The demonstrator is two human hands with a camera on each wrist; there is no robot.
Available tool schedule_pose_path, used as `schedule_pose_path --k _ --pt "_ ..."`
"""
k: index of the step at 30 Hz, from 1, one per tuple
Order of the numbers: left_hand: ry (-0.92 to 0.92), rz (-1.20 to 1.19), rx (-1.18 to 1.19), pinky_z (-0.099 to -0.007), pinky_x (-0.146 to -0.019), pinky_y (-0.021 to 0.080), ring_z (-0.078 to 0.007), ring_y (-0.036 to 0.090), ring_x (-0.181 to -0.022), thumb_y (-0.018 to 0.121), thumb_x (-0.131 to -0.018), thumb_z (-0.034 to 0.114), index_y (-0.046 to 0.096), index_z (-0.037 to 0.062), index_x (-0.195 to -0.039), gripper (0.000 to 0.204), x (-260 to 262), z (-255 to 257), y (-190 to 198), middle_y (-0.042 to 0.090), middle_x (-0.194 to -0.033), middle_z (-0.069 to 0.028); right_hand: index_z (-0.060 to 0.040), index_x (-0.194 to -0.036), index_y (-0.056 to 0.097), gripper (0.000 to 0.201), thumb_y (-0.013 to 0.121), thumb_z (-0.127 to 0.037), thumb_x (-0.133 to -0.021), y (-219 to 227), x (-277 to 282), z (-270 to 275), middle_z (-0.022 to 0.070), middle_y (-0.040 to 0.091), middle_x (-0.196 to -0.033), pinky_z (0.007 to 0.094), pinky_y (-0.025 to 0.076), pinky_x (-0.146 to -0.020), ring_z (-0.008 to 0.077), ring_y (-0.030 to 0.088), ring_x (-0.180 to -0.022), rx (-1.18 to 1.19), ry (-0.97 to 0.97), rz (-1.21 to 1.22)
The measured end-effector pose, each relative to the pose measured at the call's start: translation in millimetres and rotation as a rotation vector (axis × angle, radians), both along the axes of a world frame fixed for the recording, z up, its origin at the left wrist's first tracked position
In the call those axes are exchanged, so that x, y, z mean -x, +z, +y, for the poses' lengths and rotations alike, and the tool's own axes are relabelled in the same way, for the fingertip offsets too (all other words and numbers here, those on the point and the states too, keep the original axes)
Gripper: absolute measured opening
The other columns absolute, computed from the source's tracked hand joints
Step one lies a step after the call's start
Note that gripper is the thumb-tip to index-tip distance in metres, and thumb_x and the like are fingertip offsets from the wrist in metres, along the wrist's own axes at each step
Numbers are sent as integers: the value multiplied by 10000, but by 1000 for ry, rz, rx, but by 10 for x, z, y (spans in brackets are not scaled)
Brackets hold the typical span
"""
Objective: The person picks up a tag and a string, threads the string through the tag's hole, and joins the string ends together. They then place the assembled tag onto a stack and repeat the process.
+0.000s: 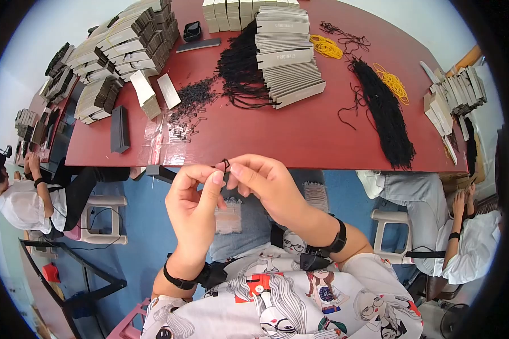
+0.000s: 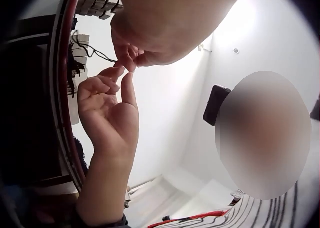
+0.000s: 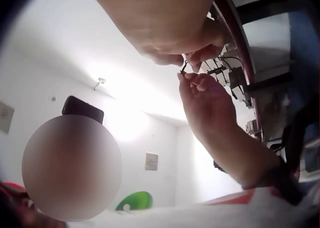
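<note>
The left hand (image 1: 193,199) and right hand (image 1: 268,183) pinch a small black cord loop (image 1: 227,163) between thumbs and fingertips by the table's (image 1: 322,148) near edge, presumably steadying it from both sides; black fasteners (image 1: 197,97) lie within reach.

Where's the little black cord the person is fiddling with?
In the head view, the black cord is near the middle, pinched between the fingertips of the left hand and the right hand, by the near edge of the red table.

free lane across red table (image 1: 300,138) — card stack (image 1: 291,65) behind, black cord bundle (image 1: 385,116) right
</note>
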State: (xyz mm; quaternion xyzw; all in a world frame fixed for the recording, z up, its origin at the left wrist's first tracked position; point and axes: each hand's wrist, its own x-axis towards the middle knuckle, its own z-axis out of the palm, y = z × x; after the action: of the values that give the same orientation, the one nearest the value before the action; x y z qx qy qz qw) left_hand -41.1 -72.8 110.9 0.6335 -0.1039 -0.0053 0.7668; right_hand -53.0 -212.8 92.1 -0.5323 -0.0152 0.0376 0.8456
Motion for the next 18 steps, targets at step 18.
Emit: schedule_pose_path --k 18 --pt "-272 -867 -377 -369 -761 478 -305 551 -859 591 -794 6 519 30 -938 163 -359 136 -291 547 -1074 -207 -34 -777 580 81 634 -65 -725 351 55 -176 30 540 -707 235 355 -449 96 453 -516 900 -98 -405"
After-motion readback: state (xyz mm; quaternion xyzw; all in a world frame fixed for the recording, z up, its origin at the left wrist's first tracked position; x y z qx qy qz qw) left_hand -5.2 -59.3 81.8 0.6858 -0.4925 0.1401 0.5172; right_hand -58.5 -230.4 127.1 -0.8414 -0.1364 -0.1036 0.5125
